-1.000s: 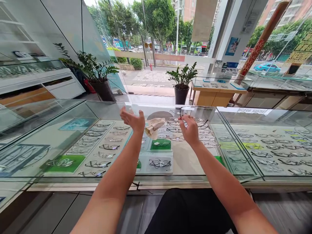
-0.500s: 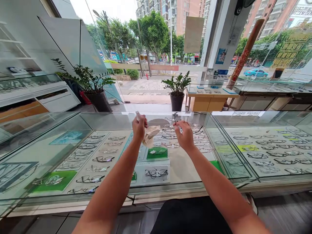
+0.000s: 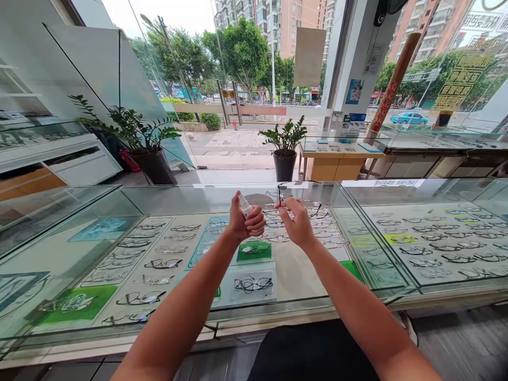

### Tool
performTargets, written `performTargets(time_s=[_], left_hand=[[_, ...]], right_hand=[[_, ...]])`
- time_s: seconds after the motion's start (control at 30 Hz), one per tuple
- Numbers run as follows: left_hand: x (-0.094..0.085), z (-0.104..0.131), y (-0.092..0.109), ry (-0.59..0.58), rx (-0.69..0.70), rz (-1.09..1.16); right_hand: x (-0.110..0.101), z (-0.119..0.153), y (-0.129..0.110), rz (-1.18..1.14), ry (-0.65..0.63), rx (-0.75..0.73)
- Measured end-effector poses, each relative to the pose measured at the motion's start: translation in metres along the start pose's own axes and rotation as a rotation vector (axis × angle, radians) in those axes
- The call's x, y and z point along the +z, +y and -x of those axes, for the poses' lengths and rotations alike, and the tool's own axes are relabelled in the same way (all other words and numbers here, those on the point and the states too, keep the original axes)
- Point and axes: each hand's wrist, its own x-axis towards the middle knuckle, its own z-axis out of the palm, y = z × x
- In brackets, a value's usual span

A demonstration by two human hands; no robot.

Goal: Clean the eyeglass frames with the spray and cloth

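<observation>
My left hand [image 3: 246, 221] is closed around a small clear-and-white spray bottle [image 3: 244, 203], thumb up at its top, over the glass display counter [image 3: 190, 198]. The beige cloth seen earlier does not show in this frame. To its right, my right hand [image 3: 296, 218] pinches a pair of dark-framed eyeglasses [image 3: 279, 193] between thumb and fingers. One thin dark part of the frame stands up above the fingertips; much of the rest is hidden by the hand or blends with the glasses below. Both hands are apart, with the bottle facing the eyeglasses.
Beneath the glass lie rows of eyeglasses [image 3: 162, 263] and a green box [image 3: 254, 251] with a pair on it. Another glass case [image 3: 436, 233] adjoins on the right. Beyond the counter stand a potted plant [image 3: 284, 166] and a wooden display table [image 3: 337, 164].
My left hand has turned and moved right toward the eyeglasses, bringing the bottle upright into view. The beige cloth hanging by it has gone from sight. My right hand stays nearly where it was.
</observation>
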Motion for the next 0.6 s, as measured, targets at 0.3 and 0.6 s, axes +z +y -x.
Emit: performTargets(time_s=[0.3,0.6], left_hand=[[0.025,-0.011,-0.022,0.390,0.432,-0.505],[0.022,-0.012,-0.028,0.450,0.520,-0.661]], right_hand=[[-0.001,0.001,-0.006,-0.094,-0.131,0.084],[-0.003,-0.002,-0.014,-0.196,-0.252,0.128]])
